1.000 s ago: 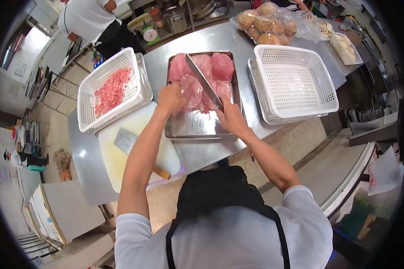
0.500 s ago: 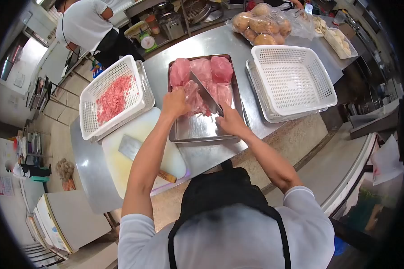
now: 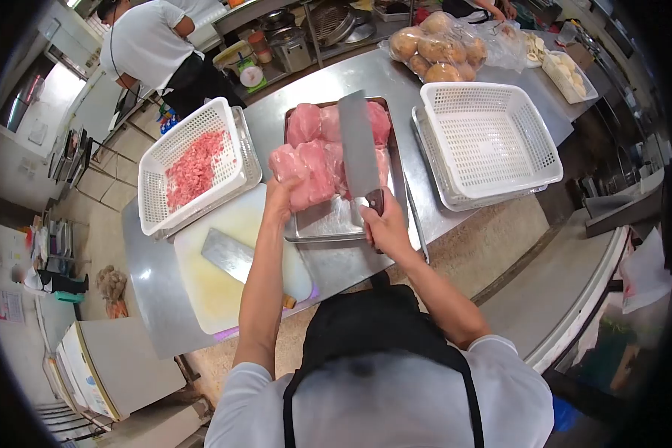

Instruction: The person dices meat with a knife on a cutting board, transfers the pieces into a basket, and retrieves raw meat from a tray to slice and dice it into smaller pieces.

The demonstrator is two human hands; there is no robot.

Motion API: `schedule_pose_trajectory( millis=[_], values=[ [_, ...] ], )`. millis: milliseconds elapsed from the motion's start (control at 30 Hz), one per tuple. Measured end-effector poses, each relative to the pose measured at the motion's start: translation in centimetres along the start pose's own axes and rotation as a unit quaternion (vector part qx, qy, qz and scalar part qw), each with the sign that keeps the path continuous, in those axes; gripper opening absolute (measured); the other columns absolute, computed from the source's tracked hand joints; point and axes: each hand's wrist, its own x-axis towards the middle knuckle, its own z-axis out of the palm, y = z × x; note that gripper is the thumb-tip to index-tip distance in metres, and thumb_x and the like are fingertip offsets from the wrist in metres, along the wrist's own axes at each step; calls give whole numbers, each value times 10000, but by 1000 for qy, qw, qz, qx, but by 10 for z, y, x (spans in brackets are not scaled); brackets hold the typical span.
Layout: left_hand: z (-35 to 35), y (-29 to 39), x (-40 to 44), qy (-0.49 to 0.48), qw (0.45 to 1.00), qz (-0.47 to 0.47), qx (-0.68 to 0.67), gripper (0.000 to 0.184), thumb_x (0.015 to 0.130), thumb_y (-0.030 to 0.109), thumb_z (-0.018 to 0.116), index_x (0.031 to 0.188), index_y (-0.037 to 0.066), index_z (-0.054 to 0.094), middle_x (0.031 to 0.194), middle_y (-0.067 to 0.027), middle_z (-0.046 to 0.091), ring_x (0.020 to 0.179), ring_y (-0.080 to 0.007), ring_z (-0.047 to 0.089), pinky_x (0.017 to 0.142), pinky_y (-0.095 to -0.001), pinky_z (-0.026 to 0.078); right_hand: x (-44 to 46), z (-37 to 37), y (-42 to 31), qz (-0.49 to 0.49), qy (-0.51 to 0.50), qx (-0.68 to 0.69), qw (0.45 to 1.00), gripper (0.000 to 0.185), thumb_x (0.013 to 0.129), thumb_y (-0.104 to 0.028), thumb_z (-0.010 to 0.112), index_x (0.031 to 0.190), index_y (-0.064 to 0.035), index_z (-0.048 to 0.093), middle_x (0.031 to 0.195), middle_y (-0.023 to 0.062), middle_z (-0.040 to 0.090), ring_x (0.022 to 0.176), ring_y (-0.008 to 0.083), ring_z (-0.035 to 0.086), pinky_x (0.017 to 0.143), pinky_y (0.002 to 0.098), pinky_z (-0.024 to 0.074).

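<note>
In my left hand (image 3: 282,196) is a large piece of raw meat (image 3: 306,173), gripped at its lower left and raised over the near left part of the metal tray (image 3: 328,226). My right hand (image 3: 387,222) is closed around the dark handle of a cleaver (image 3: 359,142). Its broad blade points away from me, upright over the tray and just right of the held piece. More raw meat pieces (image 3: 305,123) lie in the far half of the tray, partly hidden behind the blade.
On the left, a white basket (image 3: 151,187) holds minced meat (image 3: 194,168). A second cleaver (image 3: 228,252) rests on the cutting board (image 3: 201,299) under my left forearm. To the right are stacked white baskets (image 3: 493,134). A bag of round brown produce (image 3: 440,48) sits behind. Another person (image 3: 149,45) stands far left.
My left hand has lifted a meat piece and moved it left and toward me. The cleaver has swung from slanting left across the meat to nearly straight ahead, its blade raised.
</note>
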Motion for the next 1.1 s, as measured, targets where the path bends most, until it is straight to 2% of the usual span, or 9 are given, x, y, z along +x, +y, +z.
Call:
schedule_pose_trajectory(
  millis=[133,300,433,567,700,800,833,933,1100],
  values=[
    [0,-8,-7,-20,999,38,0,617,809,39,743,1397,-21,564,1280,-128,699,1137,-276,711,991,-413,582,9,-3,5,89,-62,71,992,268,972,-77,620,1209,-13,511,644,36,553,447,133,533,398,322,410],
    [17,15,-27,-29,971,52,232,626,762,61,756,1362,-27,598,1249,-134,713,1115,-251,705,977,-370,559,-15,3,-27,-29,-23,-12,999,237,960,-68,633,1177,-12,555,656,32,556,454,133,538,411,313,408],
    [15,15,-38,-75,965,91,236,663,743,86,779,1370,-24,593,1260,-134,715,1154,-254,685,1032,-358,517,17,-19,-17,58,-94,-14,994,223,960,-84,627,1157,-14,550,648,26,550,455,122,523,421,313,416],
    [12,13,-47,-69,935,118,327,700,730,101,801,1386,-17,587,1297,-130,704,1201,-243,662,1055,-356,501,3,-23,-39,-1,-96,-42,994,185,966,-89,635,1117,-31,546,672,32,547,468,116,522,427,301,435],
    [28,28,-65,-53,947,101,299,681,733,96,787,1377,-10,594,1296,-120,701,1211,-237,654,1056,-362,504,28,-36,-17,111,-168,69,977,205,972,-126,681,1104,-27,559,704,30,570,475,118,517,436,300,426],
    [9,18,-73,-25,967,72,243,662,740,84,772,1371,-5,594,1275,-109,701,1192,-230,659,1031,-361,520,45,-45,8,-85,-40,-149,984,257,991,-155,674,1179,-20,564,730,50,592,498,127,538,481,328,478],
    [-1,15,-82,-22,973,55,222,658,742,79,769,1371,-3,593,1267,-105,701,1183,-228,662,1020,-359,527,50,-53,13,-118,-11,-243,963,375,971,-119,648,1318,-18,544,817,120,657,614,246,646,621,416,552],
    [-22,34,-116,56,970,77,222,665,741,53,766,1379,3,587,1250,-100,697,1147,-224,674,995,-356,544,47,-58,23,-236,30,-362,901,509,910,-98,656,1391,7,523,1070,301,670,950,464,671,837,538,529],
    [-77,64,-176,176,954,109,217,662,749,19,741,1389,-8,573,1274,-124,688,1176,-253,670,1036,-371,530,56,-59,58,-232,27,-493,838,607,840,-19,685,1422,15,517,1033,252,618,991,468,626,875,561,495]
  ],
)
